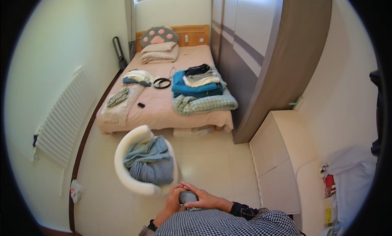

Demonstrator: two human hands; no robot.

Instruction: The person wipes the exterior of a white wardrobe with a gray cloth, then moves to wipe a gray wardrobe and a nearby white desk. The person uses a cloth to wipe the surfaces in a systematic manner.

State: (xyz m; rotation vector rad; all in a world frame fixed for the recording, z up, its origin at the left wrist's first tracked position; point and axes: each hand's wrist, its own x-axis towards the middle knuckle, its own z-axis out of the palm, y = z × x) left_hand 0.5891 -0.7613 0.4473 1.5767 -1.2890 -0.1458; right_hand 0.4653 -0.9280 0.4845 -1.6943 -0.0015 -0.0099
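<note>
Fingers (191,187) of the right hand (206,199) and of the left hand (173,198) meet at their tips, and both hands are closed around a smooth, rounded grey object (188,197) cupped between them; its exact kind cannot be made out. It sits low in the view, just above the black-and-white checked cloth garment (220,221) and near a rounded white tub chair (121,170) with a thick, curved back. Two loosely bunched cloths lie on the seat, a soft grey-green one (148,151) partly over a smoother blue-grey one (153,172), both creased. Beyond stands a bed with a pink fabric cover (157,113) and a wooden headboard (198,33), against which leans a scallop-edged grey cushion (159,35) with pink paw pads. Before the cushion lies a plump, pale folded quilt (160,55). On the bed's right side, flat-folded teal cloth (192,88) rests on a puffy green-and-white checked quilt (204,104), topped by white cloth (200,80) and a crumpled black bundle (197,69). Just beside that stack is a coiled black belt-like loop (162,83); left of it, rumpled white cloth (139,76). A ribbed white radiator (67,115) lines the left wall.
</note>
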